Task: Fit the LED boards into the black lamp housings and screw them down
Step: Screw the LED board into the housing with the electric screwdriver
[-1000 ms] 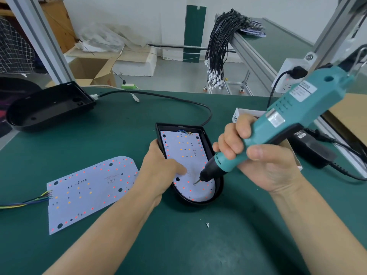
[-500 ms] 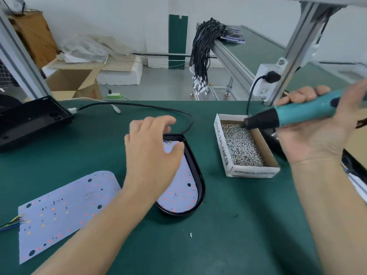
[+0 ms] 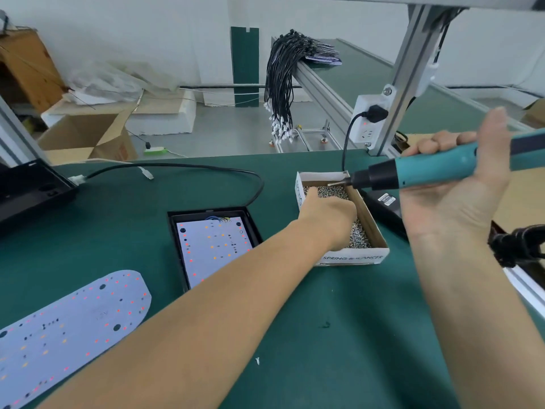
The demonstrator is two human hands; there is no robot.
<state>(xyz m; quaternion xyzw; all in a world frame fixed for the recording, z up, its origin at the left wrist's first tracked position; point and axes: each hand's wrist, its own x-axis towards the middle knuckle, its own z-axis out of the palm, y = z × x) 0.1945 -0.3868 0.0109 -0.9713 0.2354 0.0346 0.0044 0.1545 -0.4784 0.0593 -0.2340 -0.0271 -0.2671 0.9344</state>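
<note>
Spare LED board (image 3: 70,329) lay nearest you at front left on the green mat (image 3: 324,364), w/ one loose screw (image 3: 258,361) close by. Black lamp housing (image 3: 250,228) sat mid-table, its LED board (image 3: 212,246) inside, partly hidden by your forearm. Your left hand (image 3: 328,219) was down in the screw box (image 3: 368,231), fingers out of sight, so grip can't be told. Your right hand (image 3: 460,190) held the teal screwdriver (image 3: 424,171), fingers wrapped round the body, bit above the box's far edge.
</note>
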